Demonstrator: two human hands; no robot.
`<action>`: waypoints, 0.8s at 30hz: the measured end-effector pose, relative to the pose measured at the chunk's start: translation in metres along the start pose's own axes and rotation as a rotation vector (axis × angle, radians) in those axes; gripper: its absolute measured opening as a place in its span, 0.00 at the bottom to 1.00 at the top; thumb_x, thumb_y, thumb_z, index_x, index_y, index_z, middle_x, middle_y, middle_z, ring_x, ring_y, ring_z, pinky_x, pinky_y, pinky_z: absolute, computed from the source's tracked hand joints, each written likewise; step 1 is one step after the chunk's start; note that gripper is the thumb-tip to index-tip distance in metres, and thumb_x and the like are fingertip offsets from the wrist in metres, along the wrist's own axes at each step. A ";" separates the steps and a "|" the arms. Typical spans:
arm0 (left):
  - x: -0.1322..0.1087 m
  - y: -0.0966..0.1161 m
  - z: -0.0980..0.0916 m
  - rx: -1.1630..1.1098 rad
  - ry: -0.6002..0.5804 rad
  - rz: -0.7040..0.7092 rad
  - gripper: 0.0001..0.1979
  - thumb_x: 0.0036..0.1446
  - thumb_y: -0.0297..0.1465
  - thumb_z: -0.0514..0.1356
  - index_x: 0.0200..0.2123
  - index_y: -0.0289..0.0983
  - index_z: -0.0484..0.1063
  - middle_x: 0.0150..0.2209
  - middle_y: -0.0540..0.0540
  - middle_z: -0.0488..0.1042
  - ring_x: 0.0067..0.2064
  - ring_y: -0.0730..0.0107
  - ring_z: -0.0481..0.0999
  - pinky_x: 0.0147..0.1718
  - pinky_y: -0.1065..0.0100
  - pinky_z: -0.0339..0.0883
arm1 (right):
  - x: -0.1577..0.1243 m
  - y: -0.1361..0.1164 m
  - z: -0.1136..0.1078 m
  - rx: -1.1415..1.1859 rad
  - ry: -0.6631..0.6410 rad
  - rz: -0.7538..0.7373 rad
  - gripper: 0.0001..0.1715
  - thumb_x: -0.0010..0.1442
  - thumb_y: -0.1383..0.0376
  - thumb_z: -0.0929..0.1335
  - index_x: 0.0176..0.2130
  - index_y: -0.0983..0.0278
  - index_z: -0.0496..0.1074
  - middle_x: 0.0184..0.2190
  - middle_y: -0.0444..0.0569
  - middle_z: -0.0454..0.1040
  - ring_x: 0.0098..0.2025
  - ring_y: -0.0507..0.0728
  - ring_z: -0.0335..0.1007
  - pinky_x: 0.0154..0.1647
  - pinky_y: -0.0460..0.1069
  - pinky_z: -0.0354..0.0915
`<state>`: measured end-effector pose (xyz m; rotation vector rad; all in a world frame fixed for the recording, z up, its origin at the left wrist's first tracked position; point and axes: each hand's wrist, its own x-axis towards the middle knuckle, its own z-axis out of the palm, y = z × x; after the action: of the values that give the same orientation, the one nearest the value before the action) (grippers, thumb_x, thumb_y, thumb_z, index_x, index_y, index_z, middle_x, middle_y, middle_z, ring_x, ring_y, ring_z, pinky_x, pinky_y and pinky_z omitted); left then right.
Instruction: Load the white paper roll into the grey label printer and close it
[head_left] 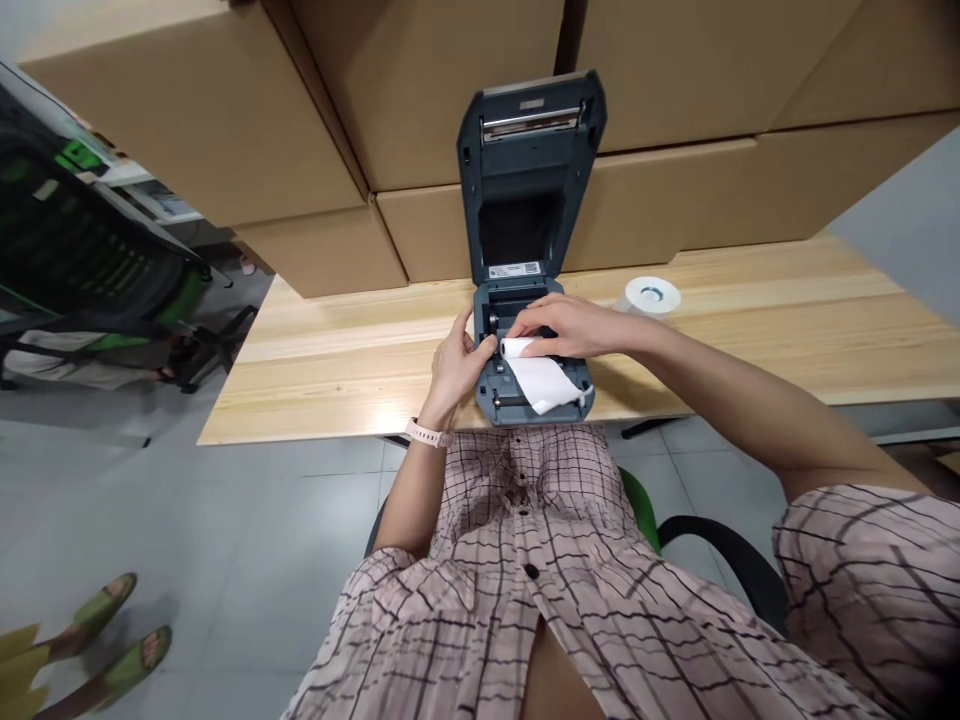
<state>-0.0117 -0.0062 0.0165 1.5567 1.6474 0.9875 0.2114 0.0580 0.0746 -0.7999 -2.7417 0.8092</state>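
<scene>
With the lid (525,180) of the dark grey plastic printer (517,288) lifted but not yet shut, the small white paper roll (516,347) is pinched at the base (491,388) by the right hand (568,325), while the left hand (456,366) is laid beside it, grip unclear.

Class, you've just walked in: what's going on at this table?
A seated person's right hand holds a white roll in an open printer, its loose end trailing toward the front. The left hand is at the printer's left edge. The lid stands raised; a second roll sits on the table.
</scene>
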 end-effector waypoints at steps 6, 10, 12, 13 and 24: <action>-0.001 0.005 -0.001 -0.011 0.001 -0.006 0.36 0.62 0.40 0.65 0.71 0.39 0.65 0.29 0.52 0.68 0.33 0.67 0.68 0.35 0.66 0.59 | -0.007 0.007 0.013 -0.124 0.070 -0.042 0.19 0.67 0.59 0.67 0.52 0.60 0.80 0.48 0.52 0.85 0.53 0.67 0.78 0.71 0.71 0.55; -0.001 0.007 -0.002 -0.002 -0.013 -0.008 0.37 0.61 0.40 0.65 0.71 0.38 0.64 0.31 0.50 0.70 0.35 0.66 0.69 0.36 0.66 0.60 | -0.013 0.003 0.017 -0.148 0.094 -0.068 0.22 0.70 0.59 0.63 0.59 0.58 0.76 0.53 0.52 0.84 0.59 0.66 0.75 0.73 0.71 0.52; -0.002 0.009 -0.003 0.001 -0.018 -0.010 0.37 0.62 0.40 0.65 0.71 0.38 0.64 0.31 0.50 0.70 0.34 0.66 0.69 0.36 0.66 0.60 | -0.016 -0.001 0.018 -0.140 0.109 -0.075 0.22 0.71 0.57 0.63 0.60 0.56 0.74 0.54 0.51 0.83 0.58 0.65 0.77 0.75 0.71 0.49; -0.002 0.010 -0.003 0.002 -0.018 -0.013 0.36 0.62 0.40 0.65 0.71 0.38 0.65 0.31 0.50 0.70 0.34 0.66 0.69 0.36 0.65 0.60 | -0.018 -0.004 0.019 -0.144 0.114 -0.072 0.21 0.71 0.56 0.64 0.59 0.57 0.75 0.53 0.51 0.83 0.56 0.64 0.78 0.75 0.71 0.48; -0.001 0.006 0.000 -0.042 -0.003 0.008 0.35 0.62 0.39 0.64 0.70 0.39 0.65 0.28 0.52 0.67 0.32 0.67 0.66 0.35 0.64 0.59 | -0.047 -0.029 0.046 -0.326 0.296 -0.026 0.21 0.75 0.59 0.62 0.57 0.58 0.80 0.65 0.55 0.75 0.66 0.68 0.70 0.71 0.72 0.59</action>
<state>-0.0084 -0.0070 0.0211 1.5377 1.6096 1.0175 0.2237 -0.0090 0.0510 -0.8593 -2.6357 0.2139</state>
